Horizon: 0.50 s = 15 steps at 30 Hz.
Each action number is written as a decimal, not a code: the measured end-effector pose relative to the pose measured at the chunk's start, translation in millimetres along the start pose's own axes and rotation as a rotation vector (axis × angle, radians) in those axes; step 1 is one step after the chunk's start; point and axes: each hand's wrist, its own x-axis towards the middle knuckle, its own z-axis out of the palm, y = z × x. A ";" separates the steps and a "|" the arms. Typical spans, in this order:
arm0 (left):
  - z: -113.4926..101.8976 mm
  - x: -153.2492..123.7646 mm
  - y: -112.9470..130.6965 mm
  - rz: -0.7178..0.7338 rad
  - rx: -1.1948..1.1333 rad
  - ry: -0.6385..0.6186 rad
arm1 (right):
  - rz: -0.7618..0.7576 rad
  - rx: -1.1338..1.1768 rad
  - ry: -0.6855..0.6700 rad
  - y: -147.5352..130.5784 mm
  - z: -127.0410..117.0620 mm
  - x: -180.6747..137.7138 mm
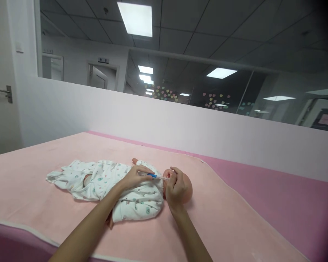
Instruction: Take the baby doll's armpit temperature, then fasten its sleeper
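Observation:
A baby doll in white printed clothes lies on its back, its bald head towards the right. My left hand is above its chest, fingers closed on a thin clear tube with a blue part. The tube's clear end points right, towards the doll's face. Beside the doll's open mouth, my right hand has its fingers curled together over the face. The tube's tip reaches these fingers; whether they grip it is hidden.
A pale pink mat with a white edge lies under the doll on a darker pink padded surface. Behind it runs a white low wall with a wide window above. A door stands at the far left.

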 end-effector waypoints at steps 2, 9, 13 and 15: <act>-3.3 1.3 -1.8 -0.069 -0.142 0.084 | -0.091 -0.004 0.007 2.1 4.1 -4.4; -9.1 4.7 -8.5 -0.110 -0.626 0.221 | -0.496 0.051 0.090 -5.2 16.5 -22.6; -10.5 -3.4 9.4 -0.221 -0.469 -0.160 | -0.567 0.026 0.118 -12.5 10.9 -22.6; -10.7 -7.2 17.6 -0.252 -0.426 -0.304 | -0.585 0.014 0.149 -14.6 8.3 -21.0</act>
